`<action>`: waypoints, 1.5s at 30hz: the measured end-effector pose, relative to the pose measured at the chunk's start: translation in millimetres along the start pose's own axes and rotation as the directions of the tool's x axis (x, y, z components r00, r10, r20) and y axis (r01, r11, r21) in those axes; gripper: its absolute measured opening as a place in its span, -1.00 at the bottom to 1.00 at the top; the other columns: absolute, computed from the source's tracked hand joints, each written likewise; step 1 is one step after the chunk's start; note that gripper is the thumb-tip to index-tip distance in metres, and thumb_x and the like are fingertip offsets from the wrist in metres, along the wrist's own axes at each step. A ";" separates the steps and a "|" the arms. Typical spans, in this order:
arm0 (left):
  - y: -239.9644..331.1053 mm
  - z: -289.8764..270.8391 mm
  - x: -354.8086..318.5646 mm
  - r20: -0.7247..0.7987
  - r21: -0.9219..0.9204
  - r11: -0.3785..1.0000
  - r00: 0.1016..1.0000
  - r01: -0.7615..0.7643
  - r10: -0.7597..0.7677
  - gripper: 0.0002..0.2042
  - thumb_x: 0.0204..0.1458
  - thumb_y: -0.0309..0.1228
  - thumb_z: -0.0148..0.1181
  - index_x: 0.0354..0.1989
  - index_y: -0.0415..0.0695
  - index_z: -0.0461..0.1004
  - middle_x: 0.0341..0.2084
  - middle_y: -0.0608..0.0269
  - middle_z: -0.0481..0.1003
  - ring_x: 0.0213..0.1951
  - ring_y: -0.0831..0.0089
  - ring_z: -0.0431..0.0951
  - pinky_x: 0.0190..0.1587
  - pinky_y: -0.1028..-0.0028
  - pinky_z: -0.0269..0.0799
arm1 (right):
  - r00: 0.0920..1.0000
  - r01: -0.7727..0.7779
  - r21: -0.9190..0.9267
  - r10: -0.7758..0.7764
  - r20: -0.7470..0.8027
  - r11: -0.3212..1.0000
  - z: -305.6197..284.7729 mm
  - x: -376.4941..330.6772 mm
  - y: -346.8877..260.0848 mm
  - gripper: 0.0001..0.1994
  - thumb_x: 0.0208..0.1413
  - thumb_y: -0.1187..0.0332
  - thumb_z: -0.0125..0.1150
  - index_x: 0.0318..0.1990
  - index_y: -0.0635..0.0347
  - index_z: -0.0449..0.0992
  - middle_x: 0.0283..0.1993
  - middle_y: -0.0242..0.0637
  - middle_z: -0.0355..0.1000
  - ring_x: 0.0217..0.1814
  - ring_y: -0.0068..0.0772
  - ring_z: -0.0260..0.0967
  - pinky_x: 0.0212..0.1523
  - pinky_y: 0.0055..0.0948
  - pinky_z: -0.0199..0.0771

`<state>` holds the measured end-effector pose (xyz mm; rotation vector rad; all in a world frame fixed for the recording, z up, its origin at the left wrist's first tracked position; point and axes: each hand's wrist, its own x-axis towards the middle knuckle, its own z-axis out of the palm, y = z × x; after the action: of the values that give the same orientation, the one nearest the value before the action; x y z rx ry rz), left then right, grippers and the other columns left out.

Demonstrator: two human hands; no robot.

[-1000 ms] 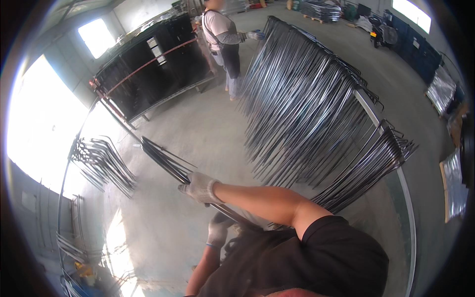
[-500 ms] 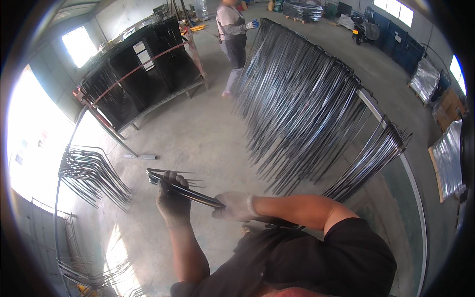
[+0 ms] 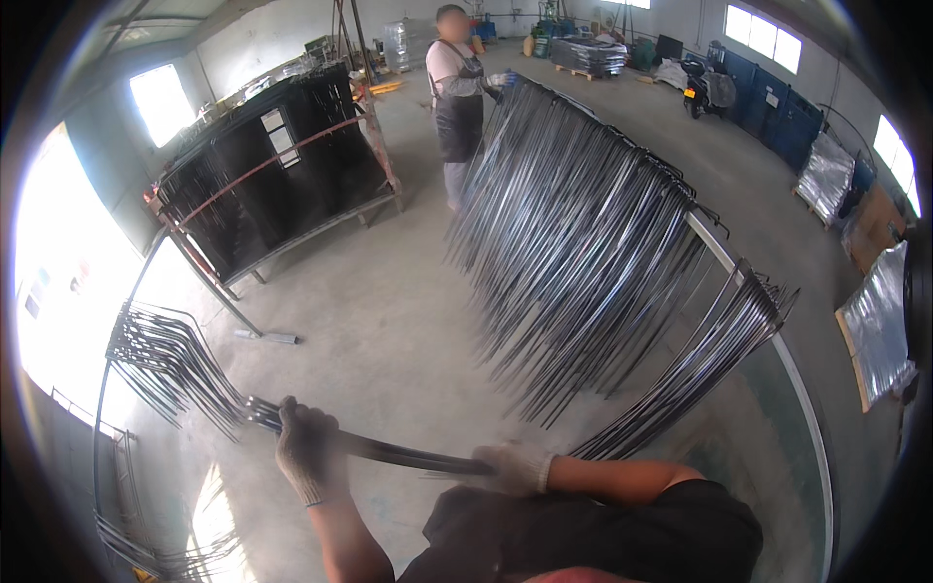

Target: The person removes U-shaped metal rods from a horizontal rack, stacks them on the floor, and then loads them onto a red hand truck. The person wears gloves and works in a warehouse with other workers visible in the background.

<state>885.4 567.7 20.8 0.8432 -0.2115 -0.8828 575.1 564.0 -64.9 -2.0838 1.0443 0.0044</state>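
Across the front of my body lies a narrow bundle of long, dark, shiny metal bars (image 3: 408, 453). My left hand (image 3: 309, 452), in a grey work glove, is wrapped round it close to its left end, where several bar ends stick out past the fist. Farther right along the bundle, my gloved right hand (image 3: 515, 468) closes on it in front of my chest. Beyond my right hand the bundle is hidden by my arm and body. The left end of the bundle is close to dark bent rods (image 3: 170, 350) hanging on a curved rack at the left.
Many dark bars (image 3: 583, 233) hang from a long rail on the right, with a smaller group (image 3: 690, 369) nearer me. A co-worker (image 3: 459, 107) in an apron touches the rail's far end. A reddish frame (image 3: 277, 170) stands far left. Wrapped pallets (image 3: 875, 325) line the right.
Both hands have come lower in the view with the bundle. My hands are farther apart along it: the left has moved left, the right rightward. The view has tilted slightly up.
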 end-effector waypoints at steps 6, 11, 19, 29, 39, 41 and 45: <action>26.6 -8.8 55.6 -0.127 0.018 0.999 0.991 -0.035 0.037 -0.69 0.62 -0.32 0.12 0.31 -0.30 0.49 -0.44 0.41 0.34 -0.47 0.55 0.36 -0.41 0.47 0.32 | 0.993 -0.061 0.111 0.072 -0.091 0.992 40.0 46.8 20.7 -0.57 0.39 -0.18 0.37 0.09 -0.05 0.69 -0.17 -0.04 0.75 -0.03 0.18 0.73 0.08 0.08 0.68; 48.9 -46.8 112.4 -0.008 0.094 0.995 1.000 -0.016 0.017 -0.77 0.56 -0.28 0.26 0.15 -0.17 0.49 -0.36 0.41 0.43 -0.41 0.57 0.39 -0.33 0.47 0.35 | 0.986 -0.078 0.114 0.093 -0.137 0.990 68.6 116.5 -1.3 -0.58 0.35 -0.19 0.44 0.01 -0.06 0.72 -0.21 -0.07 0.75 -0.06 0.15 0.73 0.06 0.03 0.68; 87.0 -53.4 160.9 -0.168 0.119 0.989 0.980 -0.092 0.111 -0.69 0.62 -0.29 0.15 0.28 -0.29 0.50 -0.46 0.42 0.35 -0.47 0.55 0.38 -0.41 0.46 0.31 | 0.984 0.066 0.081 -0.051 -0.170 0.995 68.1 196.3 -24.6 -0.59 0.33 -0.18 0.46 -0.08 -0.04 0.71 -0.27 -0.08 0.73 -0.11 0.15 0.73 0.04 0.01 0.67; 82.8 -90.8 234.9 -0.076 0.011 0.992 0.989 -0.123 0.123 -0.80 0.62 -0.33 0.13 0.13 -0.22 0.50 -0.48 0.42 0.32 -0.49 0.50 0.36 -0.40 0.44 0.32 | 0.956 0.233 0.074 -0.214 -0.201 0.970 49.0 299.2 1.3 -0.64 0.28 -0.11 0.54 -0.19 -0.01 0.73 -0.31 -0.11 0.71 -0.17 0.09 0.73 -0.06 0.00 0.69; 65.1 -21.2 301.6 -0.270 0.059 0.968 0.930 -0.242 0.249 -0.81 0.55 -0.36 0.22 0.09 -0.24 0.47 -0.45 0.26 0.47 -0.44 0.38 0.48 -0.31 0.31 0.49 | 0.918 0.397 0.120 -0.396 -0.038 0.910 -29.4 412.2 28.5 -0.70 0.28 0.05 0.61 -0.05 0.05 0.85 -0.21 -0.06 0.78 -0.15 -0.28 0.81 -0.07 -0.24 0.77; 59.2 -17.8 314.1 -0.298 0.165 0.952 0.908 -0.257 0.296 -0.79 0.55 -0.35 0.21 0.11 -0.26 0.48 -0.45 0.23 0.50 -0.44 0.37 0.50 -0.30 0.32 0.53 | 0.904 0.420 0.169 -0.427 0.000 0.891 -31.7 447.1 38.0 -0.67 0.27 0.04 0.63 -0.05 0.08 0.85 -0.23 -0.05 0.78 -0.17 -0.37 0.80 -0.07 -0.28 0.77; 82.3 -26.8 308.2 -0.449 0.152 0.933 0.819 -0.325 0.358 -0.78 0.59 -0.37 0.14 -0.11 -0.25 0.59 -0.45 0.24 0.56 -0.42 0.39 0.51 -0.26 0.37 0.52 | 0.904 0.020 0.616 -0.278 0.326 0.787 16.8 472.9 53.9 -0.59 0.24 0.00 0.66 0.00 0.14 0.81 -0.26 -0.09 0.76 -0.23 -0.43 0.75 -0.14 -0.32 0.72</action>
<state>1144.1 379.4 11.5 1.0217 0.0367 -0.3135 856.5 236.8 -266.2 -1.4805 0.5193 0.0165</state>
